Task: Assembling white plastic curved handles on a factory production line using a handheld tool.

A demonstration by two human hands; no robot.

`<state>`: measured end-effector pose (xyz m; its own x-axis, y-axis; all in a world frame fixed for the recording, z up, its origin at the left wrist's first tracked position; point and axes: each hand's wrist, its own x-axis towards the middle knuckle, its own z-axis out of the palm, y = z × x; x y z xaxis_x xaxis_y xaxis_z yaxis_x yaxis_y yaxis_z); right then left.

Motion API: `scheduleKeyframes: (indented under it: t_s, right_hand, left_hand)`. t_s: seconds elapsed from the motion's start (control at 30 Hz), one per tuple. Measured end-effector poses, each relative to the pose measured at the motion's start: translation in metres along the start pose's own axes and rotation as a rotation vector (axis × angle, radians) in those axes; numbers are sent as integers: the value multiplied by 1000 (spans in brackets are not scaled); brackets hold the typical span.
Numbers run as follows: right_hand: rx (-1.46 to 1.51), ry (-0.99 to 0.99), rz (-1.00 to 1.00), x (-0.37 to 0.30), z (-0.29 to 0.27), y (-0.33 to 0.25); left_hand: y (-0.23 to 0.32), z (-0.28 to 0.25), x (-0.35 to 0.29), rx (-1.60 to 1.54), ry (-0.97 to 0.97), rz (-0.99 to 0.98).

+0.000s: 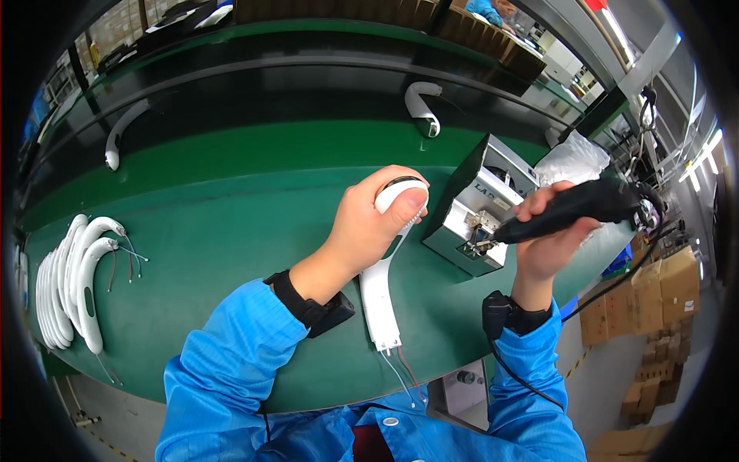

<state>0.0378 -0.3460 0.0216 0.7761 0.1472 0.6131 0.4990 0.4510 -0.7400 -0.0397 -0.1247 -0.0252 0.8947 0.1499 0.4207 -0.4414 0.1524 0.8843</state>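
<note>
White curved plastic handle (379, 300), centre frame, left grip (376, 219) tight round its top; right grip (550, 248) clasps a black corded tool (566, 212) at a grey metal box (456, 223); brown cardboard cartons (643, 296) far right, contents hidden.

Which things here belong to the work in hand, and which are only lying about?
Seemingly in the job:
white curved piece, in the left hand
black corded tool, in the right hand
silver-and-black box at the tool's tip
similar white pieces stacked at left

Probably lying about:
plastic bag beside the box
cardboard boxes at right
</note>
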Motion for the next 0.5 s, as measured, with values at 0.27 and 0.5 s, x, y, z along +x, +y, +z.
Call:
scheduleKeyframes:
  t_s: [0.27,0.5]
  right_hand:
    - [-112,-48,188,-10,23,9]
    - [62,-75,271,-70,75,16]
  left_hand:
    - [0,-6,-3,-8,31,-17]
    - [-2,-2,2,-62,12,-40]
